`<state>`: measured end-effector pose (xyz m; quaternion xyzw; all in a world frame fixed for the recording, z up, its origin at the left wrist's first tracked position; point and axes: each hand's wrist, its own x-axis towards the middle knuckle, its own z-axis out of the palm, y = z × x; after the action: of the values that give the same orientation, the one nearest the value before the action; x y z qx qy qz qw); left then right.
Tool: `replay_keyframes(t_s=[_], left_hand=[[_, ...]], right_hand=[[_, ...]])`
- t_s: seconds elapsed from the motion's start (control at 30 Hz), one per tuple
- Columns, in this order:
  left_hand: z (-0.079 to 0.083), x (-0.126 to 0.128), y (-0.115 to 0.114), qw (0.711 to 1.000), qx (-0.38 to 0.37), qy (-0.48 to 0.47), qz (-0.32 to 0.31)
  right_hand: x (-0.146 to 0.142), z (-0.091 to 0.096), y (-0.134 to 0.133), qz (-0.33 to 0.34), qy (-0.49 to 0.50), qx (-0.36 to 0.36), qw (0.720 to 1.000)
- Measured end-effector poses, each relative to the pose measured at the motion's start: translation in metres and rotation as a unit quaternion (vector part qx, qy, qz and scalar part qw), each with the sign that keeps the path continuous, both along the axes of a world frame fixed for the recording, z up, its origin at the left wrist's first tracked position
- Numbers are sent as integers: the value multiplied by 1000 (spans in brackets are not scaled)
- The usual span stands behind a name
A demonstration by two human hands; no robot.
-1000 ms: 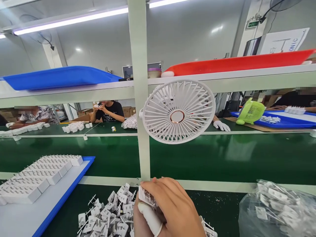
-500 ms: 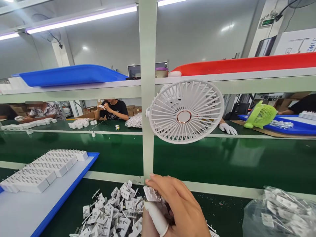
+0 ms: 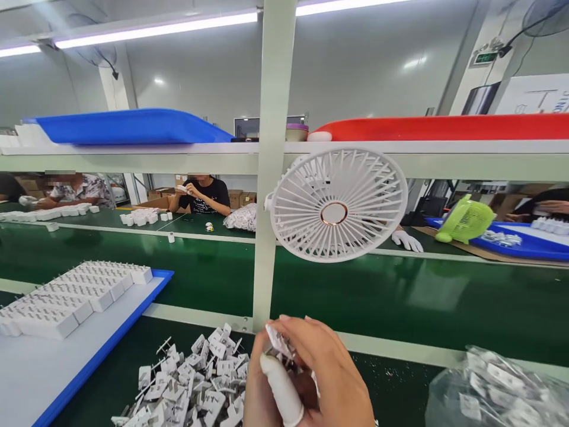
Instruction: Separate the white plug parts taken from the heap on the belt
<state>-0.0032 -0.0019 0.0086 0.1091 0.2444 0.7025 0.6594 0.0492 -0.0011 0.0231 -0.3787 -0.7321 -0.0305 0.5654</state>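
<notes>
My right hand [image 3: 329, 370] is closed on a white plug plate [image 3: 279, 340] with metal pins, held between the fingers and the thumb. A white sleeve covers that thumb. My left hand [image 3: 256, 385] is pressed against the right one, at its left side. Most of its fingers are hidden, and what they grip cannot be made out. Just left of the hands lies a heap of loose white plug plates [image 3: 178, 379] with metal pins, on the dark green bench.
On the left, a blue-edged tray [image 3: 106, 332] carries rows of white plug housings [image 3: 84, 296] with pins upward. A clear bag [image 3: 493, 385] of white parts sits at right. A white fan [image 3: 338, 207] hangs by the post [image 3: 271, 267]. Co-workers sit beyond the green belt [image 3: 213, 261].
My left hand has come up beside the right hand. The plug plate has tilted more upright in the right fingers. The view has shifted and rolled slightly.
</notes>
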Motion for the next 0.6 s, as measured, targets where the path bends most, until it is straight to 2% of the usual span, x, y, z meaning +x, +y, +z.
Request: replay_keyframes(t_s=[0.07, 0.13, 0.23, 0.3, 0.37, 0.47, 0.6], left_hand=[[0, 2, 3, 1000, -21, -17, -15], [2, 5, 7, 996, -59, -54, -42], [8, 9, 10, 977, -124, -157, -76], [12, 7, 9, 964, -138, -215, -70], [15, 2, 8, 961, -134, -237, -53], [20, -4, 5, 963, -140, -227, -28], [25, -8, 0, 967, -141, -212, -13]], right_hand=[[3, 2, -1, 13, 68, -82, 994], [8, 7, -1, 44, 142, -178, 973], [16, 18, -2, 117, 235, -304, 916], [19, 25, -3, 150, 304, -356, 871], [21, 30, -2, 170, 362, -362, 842], [24, 30, 4, 207, 383, -343, 832], [28, 22, 13, 256, 378, -372, 808]])
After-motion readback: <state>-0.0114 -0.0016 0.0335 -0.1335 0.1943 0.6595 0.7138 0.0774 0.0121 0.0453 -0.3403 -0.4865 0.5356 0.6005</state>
